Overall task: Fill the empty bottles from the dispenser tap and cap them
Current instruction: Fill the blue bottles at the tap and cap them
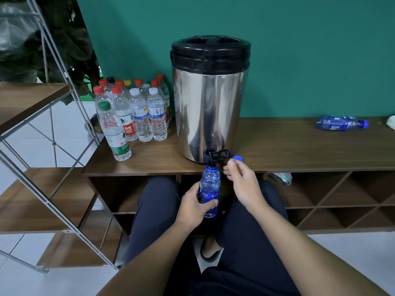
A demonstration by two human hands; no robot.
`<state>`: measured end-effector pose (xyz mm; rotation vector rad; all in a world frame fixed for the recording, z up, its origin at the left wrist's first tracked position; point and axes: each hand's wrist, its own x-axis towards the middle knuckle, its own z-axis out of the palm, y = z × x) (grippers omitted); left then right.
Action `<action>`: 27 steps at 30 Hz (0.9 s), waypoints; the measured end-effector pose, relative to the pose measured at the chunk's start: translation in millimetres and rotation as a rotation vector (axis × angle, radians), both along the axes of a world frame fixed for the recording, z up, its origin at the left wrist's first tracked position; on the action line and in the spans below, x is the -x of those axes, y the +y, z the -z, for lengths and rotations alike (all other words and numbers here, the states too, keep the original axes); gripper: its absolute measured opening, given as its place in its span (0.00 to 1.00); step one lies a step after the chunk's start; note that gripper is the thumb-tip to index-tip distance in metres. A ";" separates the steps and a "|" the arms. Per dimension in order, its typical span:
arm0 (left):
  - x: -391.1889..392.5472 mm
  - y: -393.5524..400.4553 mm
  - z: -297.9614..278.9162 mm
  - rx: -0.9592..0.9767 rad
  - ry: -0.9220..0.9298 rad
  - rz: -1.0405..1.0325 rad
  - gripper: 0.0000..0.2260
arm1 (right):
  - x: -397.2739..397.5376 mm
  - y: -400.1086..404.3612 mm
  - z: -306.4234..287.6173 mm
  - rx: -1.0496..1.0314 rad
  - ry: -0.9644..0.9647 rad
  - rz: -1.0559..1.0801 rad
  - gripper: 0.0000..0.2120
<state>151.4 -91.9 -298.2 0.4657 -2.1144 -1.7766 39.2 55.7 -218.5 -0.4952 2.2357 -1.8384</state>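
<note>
The blue bottle point(210, 189) sits upright under the tap point(212, 155) — left hand point(193, 207) wrapped round it. The right hand point(242, 180) pinches the blue cap point(237, 158) beside the tap.

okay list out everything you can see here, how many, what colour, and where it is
Dispenser: one, steel with black lid, on the cabinet top.
Tap: one, black, at the dispenser's base.
Blue bottle: one, uncapped, held under the tap.
Blue cap: one, at the right fingertips.
Capped bottles: about a dozen, clear, mostly red and white caps, left of the dispenser.
Lying bottle: one, blue, capped, far right on the cabinet top.
Cabinet: one, brown wood.
Shelf rack: one, metal and wood, left.
Left hand: grips the blue bottle.
Right hand: pinches the cap.
</note>
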 end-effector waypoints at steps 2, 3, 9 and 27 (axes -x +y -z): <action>0.5 -0.5 0.7 0.003 -0.001 0.003 0.28 | 2.5 -3.7 -22.0 0.033 0.065 0.016 0.14; 0.4 -0.5 0.6 0.005 -0.002 0.003 0.28 | 5.1 -6.3 -30.3 0.048 0.086 0.012 0.12; 0.4 -2.2 1.4 0.017 0.000 0.002 0.28 | 15.1 -31.7 -54.8 -0.001 0.008 -0.053 0.09; 0.7 -6.0 2.8 0.025 -0.010 -0.004 0.28 | 16.3 -36.9 -64.8 -0.175 0.375 0.046 0.05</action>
